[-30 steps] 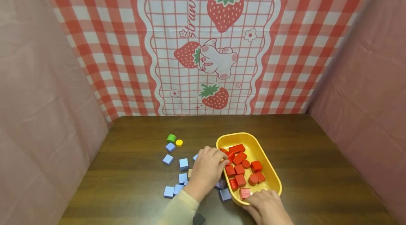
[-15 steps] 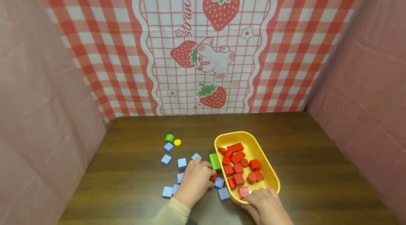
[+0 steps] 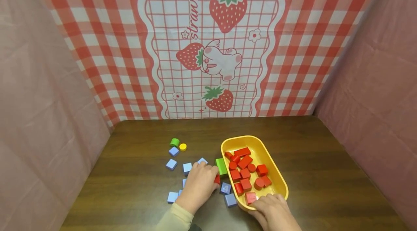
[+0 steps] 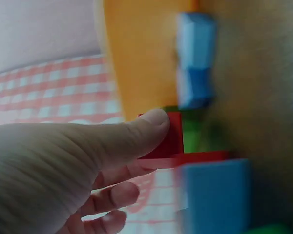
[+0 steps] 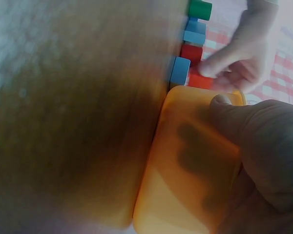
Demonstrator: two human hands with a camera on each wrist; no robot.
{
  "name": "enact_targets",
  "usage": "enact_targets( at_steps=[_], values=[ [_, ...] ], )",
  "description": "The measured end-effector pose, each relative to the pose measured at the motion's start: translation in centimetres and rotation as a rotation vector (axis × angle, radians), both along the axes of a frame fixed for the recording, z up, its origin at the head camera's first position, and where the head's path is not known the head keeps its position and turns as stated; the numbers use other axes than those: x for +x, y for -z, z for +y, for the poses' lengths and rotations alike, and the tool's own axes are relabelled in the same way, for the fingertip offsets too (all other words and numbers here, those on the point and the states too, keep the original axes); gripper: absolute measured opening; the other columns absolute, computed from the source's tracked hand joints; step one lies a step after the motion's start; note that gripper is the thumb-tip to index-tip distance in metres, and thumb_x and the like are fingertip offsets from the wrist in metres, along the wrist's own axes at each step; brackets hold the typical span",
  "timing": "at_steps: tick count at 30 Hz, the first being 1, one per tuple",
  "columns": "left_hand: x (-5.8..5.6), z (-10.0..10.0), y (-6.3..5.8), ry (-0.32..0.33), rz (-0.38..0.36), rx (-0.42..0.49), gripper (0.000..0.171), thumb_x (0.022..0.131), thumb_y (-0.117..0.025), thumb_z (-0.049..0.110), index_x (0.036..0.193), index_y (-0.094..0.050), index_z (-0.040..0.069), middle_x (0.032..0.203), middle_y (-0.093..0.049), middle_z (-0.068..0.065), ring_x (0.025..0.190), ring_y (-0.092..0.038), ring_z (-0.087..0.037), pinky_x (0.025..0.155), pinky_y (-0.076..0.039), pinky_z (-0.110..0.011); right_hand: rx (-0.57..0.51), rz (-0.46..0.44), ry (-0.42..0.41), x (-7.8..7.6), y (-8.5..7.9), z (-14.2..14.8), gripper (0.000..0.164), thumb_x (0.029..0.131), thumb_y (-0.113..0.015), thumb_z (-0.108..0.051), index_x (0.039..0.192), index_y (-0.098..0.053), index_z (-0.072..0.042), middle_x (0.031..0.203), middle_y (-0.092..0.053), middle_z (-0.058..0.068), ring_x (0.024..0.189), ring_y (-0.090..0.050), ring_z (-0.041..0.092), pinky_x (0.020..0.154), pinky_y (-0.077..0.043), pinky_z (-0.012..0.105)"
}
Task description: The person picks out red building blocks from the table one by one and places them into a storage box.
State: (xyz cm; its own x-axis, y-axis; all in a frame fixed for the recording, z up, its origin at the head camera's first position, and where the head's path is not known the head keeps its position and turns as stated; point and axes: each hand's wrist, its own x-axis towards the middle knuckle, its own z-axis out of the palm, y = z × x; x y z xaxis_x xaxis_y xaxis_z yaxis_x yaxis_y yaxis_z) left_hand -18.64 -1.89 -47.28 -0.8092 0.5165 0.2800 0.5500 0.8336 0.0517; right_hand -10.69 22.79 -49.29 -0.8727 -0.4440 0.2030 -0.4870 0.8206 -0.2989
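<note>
My left hand (image 3: 199, 184) pinches a red block (image 4: 175, 139) between thumb and fingers, left of the yellow tray. In the head view only a small part of that block shows past the fingertips. Another red block (image 4: 202, 157) sits close by, partly behind a blue block (image 4: 217, 195). My right hand (image 3: 273, 212) grips the near rim of the yellow tray (image 3: 277, 173), its thumb (image 5: 222, 109) against the outer wall. Inside the tray lie several red blocks, cubes, cylinders and longer pieces, such as a red cube (image 3: 262, 169).
Several blue blocks lie around the left hand, among them a light blue cube (image 3: 171, 164) and a blue cube (image 3: 230, 200) beside the tray. A green block (image 3: 221, 167) lies against the tray's left side. Farther back are a green piece (image 3: 175, 142) and a yellow disc (image 3: 183, 147).
My left hand has drawn back from the tray's left rim to the blocks on the table and now pinches a red block there. The right hand keeps its grip on the tray.
</note>
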Motion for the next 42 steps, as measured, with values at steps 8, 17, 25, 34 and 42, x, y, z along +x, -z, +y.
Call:
enact_targets(
  at_steps=[8,17,25,34,42],
  values=[
    [0.8,0.5,-4.2,0.123,0.011,0.257,0.030,0.080,-0.082,0.035,0.104,-0.072,0.019,0.097,-0.071,0.010,0.082,-0.051,-0.010,0.073,-0.043,-0.032,0.000,-0.011,0.000,0.0,-0.1,0.1,0.011,0.085,-0.077,-0.034,0.079,-0.068,-0.034,0.076,-0.055,-0.028,0.073,-0.047,0.002,0.071,-0.034,0.036],
    [-0.1,5.7,-2.4,0.192,-0.198,0.395,0.029,0.085,-0.076,0.034,0.112,-0.070,0.026,0.101,-0.065,0.020,0.088,-0.047,-0.005,0.085,-0.044,-0.030,-0.038,0.152,-0.038,-0.1,0.7,0.1,0.015,0.078,-0.082,-0.031,0.078,-0.067,-0.034,0.075,-0.055,-0.027,0.071,-0.048,0.001,0.068,-0.035,0.033],
    [-1.2,9.6,-0.6,0.182,-0.265,0.235,0.027,0.084,-0.075,0.034,0.111,-0.072,0.033,0.100,-0.065,0.023,0.087,-0.044,-0.007,0.085,-0.041,-0.028,-0.035,0.133,-0.029,-0.1,0.8,0.2,0.014,0.079,-0.081,-0.032,0.080,-0.067,-0.035,0.074,-0.053,-0.029,0.071,-0.047,0.001,0.069,-0.036,0.033],
    [-1.3,10.3,0.7,0.234,-0.247,0.207,0.024,0.089,-0.072,0.033,0.112,-0.071,0.035,0.103,-0.065,0.024,0.087,-0.042,-0.005,0.081,-0.039,-0.026,-0.034,0.101,-0.023,-0.1,0.6,0.3,0.013,0.080,-0.081,-0.032,0.083,-0.068,-0.033,0.075,-0.053,-0.029,0.071,-0.047,0.002,0.069,-0.036,0.035],
    [-1.0,10.3,1.2,0.168,-0.197,0.207,0.032,0.089,-0.073,0.032,0.119,-0.068,0.038,0.116,-0.063,0.020,0.100,-0.048,-0.006,0.089,-0.043,-0.030,-0.025,0.079,-0.019,-0.1,0.4,0.3,0.012,0.080,-0.081,-0.032,0.083,-0.069,-0.034,0.077,-0.055,-0.028,0.071,-0.046,0.002,0.068,-0.036,0.034]
  ],
)
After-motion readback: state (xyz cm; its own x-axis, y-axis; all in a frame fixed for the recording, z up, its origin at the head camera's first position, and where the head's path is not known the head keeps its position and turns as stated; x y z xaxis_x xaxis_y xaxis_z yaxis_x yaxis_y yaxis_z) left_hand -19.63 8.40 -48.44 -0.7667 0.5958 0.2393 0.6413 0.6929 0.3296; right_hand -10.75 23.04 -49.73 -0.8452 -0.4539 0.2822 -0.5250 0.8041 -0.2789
